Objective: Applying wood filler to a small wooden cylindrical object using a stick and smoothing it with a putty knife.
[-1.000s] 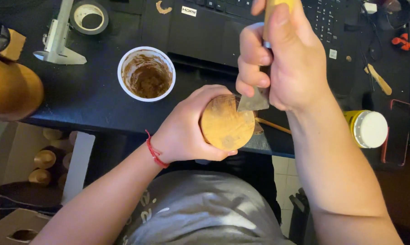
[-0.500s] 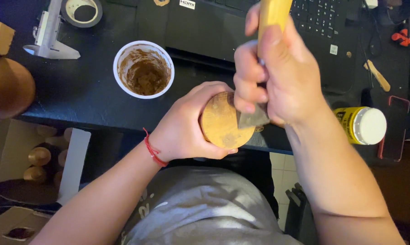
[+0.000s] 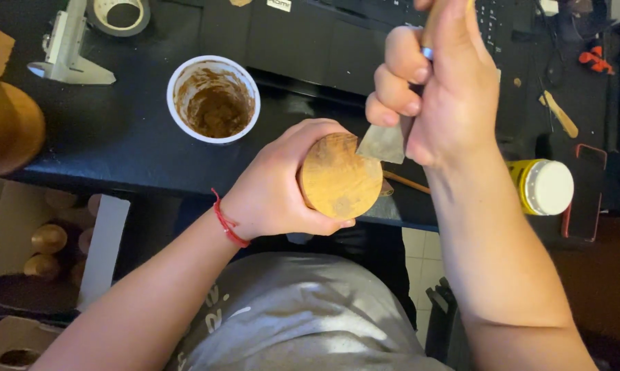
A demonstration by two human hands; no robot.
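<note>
Yellow jar (image 3: 540, 185) with a white lid lies at the desk's right edge; a white cup (image 3: 214, 98) of brown paste stands left of the hands, a tape roll (image 3: 121, 14) beyond it. Black desk (image 3: 118, 144), tiled floor below. The left hand (image 3: 282, 185) wraps around a round wooden piece (image 3: 339, 177); the right hand (image 3: 437, 89) grips a scraper (image 3: 384, 142), blade touching the wood's top edge

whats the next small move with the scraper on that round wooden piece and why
Probably draw the scraper across the flat face of the round wooden piece. The right hand has its blade on the upper right edge, the left hand grips the piece, and a pale smear sits lower on the face.
</note>
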